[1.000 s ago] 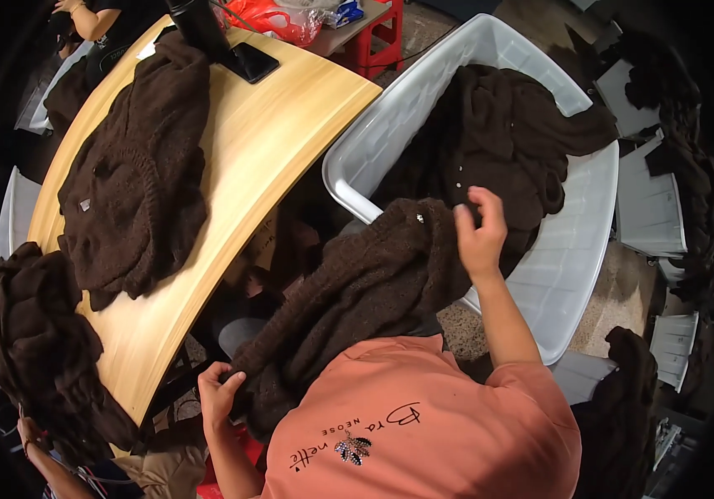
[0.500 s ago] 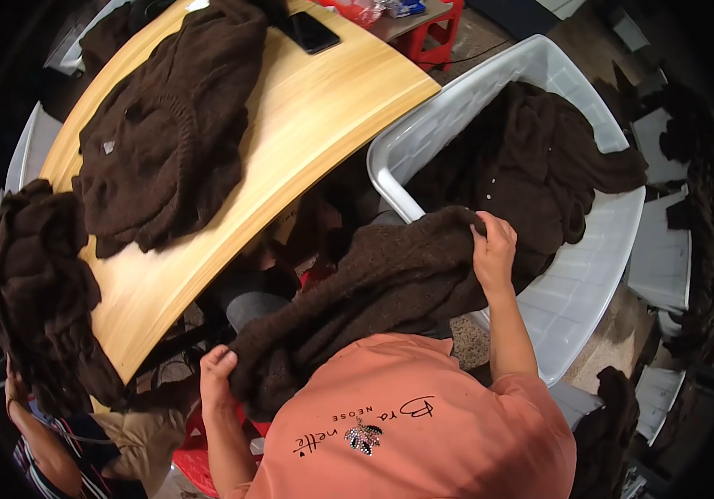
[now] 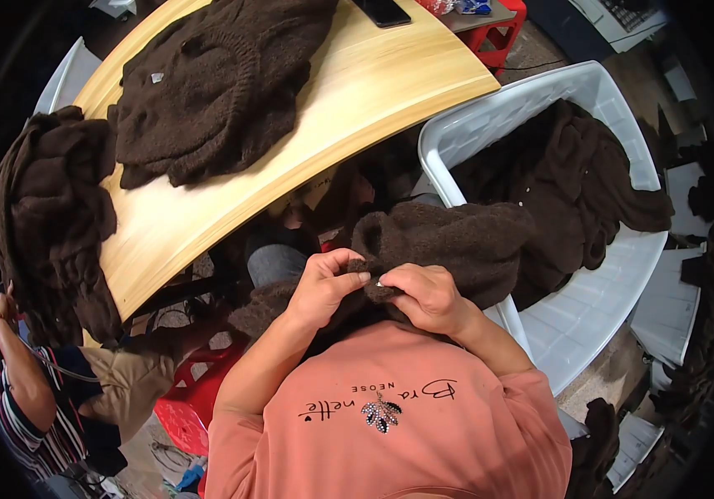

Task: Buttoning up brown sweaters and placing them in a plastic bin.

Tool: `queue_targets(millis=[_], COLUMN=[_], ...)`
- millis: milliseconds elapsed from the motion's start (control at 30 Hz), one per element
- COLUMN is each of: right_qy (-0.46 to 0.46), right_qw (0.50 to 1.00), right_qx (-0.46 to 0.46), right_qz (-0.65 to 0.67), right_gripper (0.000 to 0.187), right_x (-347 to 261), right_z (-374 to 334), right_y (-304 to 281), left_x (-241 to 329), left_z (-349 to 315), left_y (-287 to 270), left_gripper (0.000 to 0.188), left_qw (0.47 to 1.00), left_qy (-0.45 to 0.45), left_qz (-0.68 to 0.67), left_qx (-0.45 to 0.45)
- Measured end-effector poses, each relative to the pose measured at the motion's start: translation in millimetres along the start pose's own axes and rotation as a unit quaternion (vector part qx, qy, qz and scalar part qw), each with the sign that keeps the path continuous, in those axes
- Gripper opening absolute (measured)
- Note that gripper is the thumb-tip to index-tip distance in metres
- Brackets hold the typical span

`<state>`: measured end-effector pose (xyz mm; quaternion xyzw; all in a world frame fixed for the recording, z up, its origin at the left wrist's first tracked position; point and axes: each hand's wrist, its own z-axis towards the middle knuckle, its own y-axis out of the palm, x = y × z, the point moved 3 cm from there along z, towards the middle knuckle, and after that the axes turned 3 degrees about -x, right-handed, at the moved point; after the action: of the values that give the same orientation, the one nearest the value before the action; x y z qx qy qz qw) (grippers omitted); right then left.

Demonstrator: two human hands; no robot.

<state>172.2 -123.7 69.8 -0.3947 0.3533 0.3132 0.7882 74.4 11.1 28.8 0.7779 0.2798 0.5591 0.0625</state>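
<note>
A dark brown knitted garment (image 3: 448,245) lies across my lap, one end resting over the rim of the white bin. Close to my chest, my left hand (image 3: 321,289) pinches a small fold of it between thumb and fingers. Right beside it, my right hand (image 3: 428,297) pinches the same fold, and a tiny white spot shows at its fingertips; what that is I cannot make out. More brown knitwear (image 3: 577,175) is heaped inside the white plastic bin (image 3: 590,349) on my right.
A brown sweater (image 3: 182,125) lies on the curved wooden table (image 3: 390,75), with a black phone (image 3: 384,12) at its far edge. Another brown garment (image 3: 53,216) hangs over the left end, near another person's arm (image 3: 20,366). A red stool (image 3: 199,391) stands at my left.
My hands were wide apart, stretching the garment; now they have come together in front of my chest on one small fold. The view has shifted, so the table appears farther right.
</note>
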Motion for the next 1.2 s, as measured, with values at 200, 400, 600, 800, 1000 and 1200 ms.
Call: queue_targets(millis=[200, 400, 600, 800, 1000, 1200], right_qy=[-0.086, 0.047, 0.020, -0.112, -0.120, 0.042], right_qw=[0.995, 0.965, 0.977, 0.989, 0.981, 0.999], right_qx=[-0.014, -0.247, -0.166, 0.007, -0.022, -0.005], right_qz=[-0.054, 0.076, 0.134, -0.095, -0.150, 0.026], right_gripper=[0.034, 0.015, 0.017, 0.028, 0.025, 0.019], right_x=[10, 18, 20, 13, 18, 31], right_z=[-2, 0, 7, 6, 5, 8], right_y=[27, 37, 36, 39, 44, 47], left_x=[-12, -14, -5, -12, -17, -5], left_z=[-12, -19, -14, -17, -20, -33], left_y=[-5, -13, -22, -16, -19, -13], left_gripper=[0.006, 0.008, 0.006, 0.005, 0.005, 0.012], left_qw=[0.995, 0.986, 0.982, 0.992, 0.992, 0.919], left_qy=[-0.052, -0.014, -0.002, -0.005, 0.021, 0.187], left_qz=[-0.079, -0.121, -0.135, -0.103, -0.019, 0.305], left_qx=[0.027, 0.117, 0.130, 0.071, 0.121, 0.164])
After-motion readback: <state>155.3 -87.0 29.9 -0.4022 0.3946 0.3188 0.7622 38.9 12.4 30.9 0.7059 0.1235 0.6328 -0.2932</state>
